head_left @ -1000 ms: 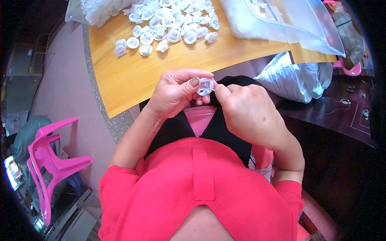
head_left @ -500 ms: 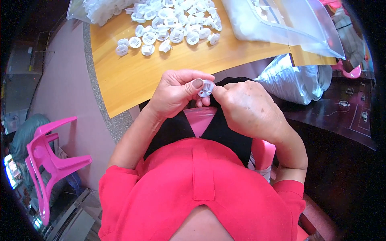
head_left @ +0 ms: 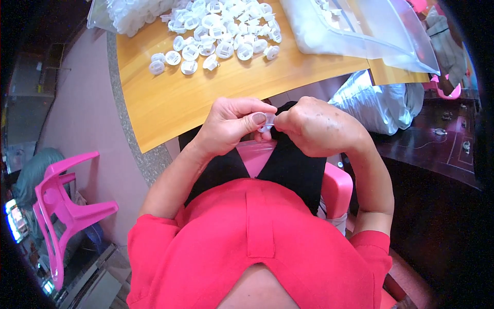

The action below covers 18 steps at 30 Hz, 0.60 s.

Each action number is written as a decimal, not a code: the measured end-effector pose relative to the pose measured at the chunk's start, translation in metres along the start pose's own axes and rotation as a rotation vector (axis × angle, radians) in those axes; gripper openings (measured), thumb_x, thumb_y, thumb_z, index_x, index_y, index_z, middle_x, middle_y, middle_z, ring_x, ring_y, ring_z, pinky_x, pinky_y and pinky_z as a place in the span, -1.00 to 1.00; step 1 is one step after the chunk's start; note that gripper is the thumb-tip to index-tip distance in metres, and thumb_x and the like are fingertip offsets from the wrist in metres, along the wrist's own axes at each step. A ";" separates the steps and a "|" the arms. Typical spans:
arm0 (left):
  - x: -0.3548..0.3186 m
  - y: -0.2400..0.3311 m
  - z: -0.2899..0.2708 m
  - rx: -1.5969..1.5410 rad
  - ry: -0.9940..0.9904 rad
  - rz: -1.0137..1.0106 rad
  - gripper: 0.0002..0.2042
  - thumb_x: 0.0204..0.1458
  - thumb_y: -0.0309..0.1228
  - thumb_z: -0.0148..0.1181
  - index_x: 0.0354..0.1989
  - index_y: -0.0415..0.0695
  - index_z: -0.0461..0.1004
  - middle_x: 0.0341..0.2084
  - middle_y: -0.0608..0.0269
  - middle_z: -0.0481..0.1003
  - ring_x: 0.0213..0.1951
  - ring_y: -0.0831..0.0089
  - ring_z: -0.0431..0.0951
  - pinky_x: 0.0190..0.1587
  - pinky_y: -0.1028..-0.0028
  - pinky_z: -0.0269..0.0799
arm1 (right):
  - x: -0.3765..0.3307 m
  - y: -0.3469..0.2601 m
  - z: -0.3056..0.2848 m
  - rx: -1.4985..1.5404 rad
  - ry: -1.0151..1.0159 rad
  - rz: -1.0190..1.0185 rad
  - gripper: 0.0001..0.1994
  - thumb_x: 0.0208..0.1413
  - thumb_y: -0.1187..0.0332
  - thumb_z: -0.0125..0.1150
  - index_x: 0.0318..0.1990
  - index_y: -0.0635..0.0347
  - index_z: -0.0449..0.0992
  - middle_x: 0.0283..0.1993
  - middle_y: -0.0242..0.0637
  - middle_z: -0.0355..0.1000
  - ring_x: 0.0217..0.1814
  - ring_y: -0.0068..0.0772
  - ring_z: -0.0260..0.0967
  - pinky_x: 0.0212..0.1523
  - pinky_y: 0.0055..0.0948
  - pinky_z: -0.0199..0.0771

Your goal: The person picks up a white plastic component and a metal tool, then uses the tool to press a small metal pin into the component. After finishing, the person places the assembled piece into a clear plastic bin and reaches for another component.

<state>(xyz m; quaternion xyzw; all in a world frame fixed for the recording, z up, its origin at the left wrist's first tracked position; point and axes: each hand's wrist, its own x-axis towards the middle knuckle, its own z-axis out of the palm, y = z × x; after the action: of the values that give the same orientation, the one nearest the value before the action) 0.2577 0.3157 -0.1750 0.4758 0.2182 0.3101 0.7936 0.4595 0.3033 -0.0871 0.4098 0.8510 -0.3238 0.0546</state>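
Note:
Between the thumb and fingers of my left hand (head_left: 226, 126) I hold a small round white plastic piece (head_left: 268, 121) with a slotted middle, tilted so that its disc is partly hidden. My right hand (head_left: 319, 126) is closed in a pinch at the piece's right side. A thin metallic sliver shows between the right fingertips and the piece; most of it is hidden by the fingers. Both hands are above my lap, just off the table's near edge. On the wooden table (head_left: 170, 110) lies a loose heap of similar white plastic pieces (head_left: 225, 50).
A clear bag of white parts (head_left: 135, 18) sits at the table's far left. A translucent plastic bin (head_left: 378, 45) stands at the right, above a silvery sack (head_left: 375, 105). To the left is a pink plastic chair (head_left: 72, 206). A dark surface (head_left: 422, 136) holds small items at right.
The plastic piece has tipped so its face shows less. My left hand has lowered slightly, and my right hand has turned and risen at the knuckles, fingertips still at the piece.

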 end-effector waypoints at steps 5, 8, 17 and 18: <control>0.002 0.000 -0.007 -0.279 0.010 -0.035 -0.68 0.20 -0.37 0.00 -0.02 -0.38 0.40 -0.33 0.08 0.51 -0.37 0.43 0.55 -0.34 0.54 0.48 | -0.002 -0.005 0.004 0.248 0.323 0.007 -0.93 -0.06 0.56 0.07 -0.40 0.32 0.47 -0.52 0.07 0.38 -0.43 0.16 0.36 -0.45 -0.18 0.35; 0.003 0.000 -0.009 -0.351 0.040 0.019 -0.66 0.21 -0.36 -0.02 0.03 -0.38 0.36 -0.27 0.02 0.50 -0.34 0.38 0.55 -0.34 0.51 0.47 | -0.005 -0.009 0.003 0.264 0.372 -0.011 -0.92 -0.04 0.56 0.06 -0.38 0.33 0.47 -0.51 0.08 0.38 -0.42 0.17 0.35 -0.44 -0.17 0.36; 0.003 0.001 -0.006 -0.264 0.044 0.040 -0.69 0.17 -0.39 0.04 0.00 -0.37 0.40 -0.33 0.08 0.52 -0.38 0.44 0.54 -0.34 0.56 0.46 | 0.000 -0.006 0.000 0.195 0.241 -0.014 -0.94 -0.04 0.54 0.05 -0.47 0.33 0.42 -0.53 0.09 0.36 -0.43 0.16 0.34 -0.44 -0.11 0.32; 0.003 0.001 -0.005 -0.264 0.043 0.038 -0.69 0.17 -0.39 0.04 0.00 -0.37 0.40 -0.33 0.08 0.52 -0.38 0.44 0.54 -0.34 0.56 0.46 | 0.002 -0.006 -0.001 0.196 0.242 -0.013 -0.94 -0.04 0.54 0.05 -0.47 0.33 0.42 -0.53 0.09 0.36 -0.43 0.16 0.34 -0.44 -0.11 0.32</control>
<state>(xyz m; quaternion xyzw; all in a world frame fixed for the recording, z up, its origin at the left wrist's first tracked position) 0.2562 0.3218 -0.1764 0.3649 0.1831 0.3612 0.8384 0.4542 0.3021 -0.0844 0.4439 0.8183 -0.3536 -0.0907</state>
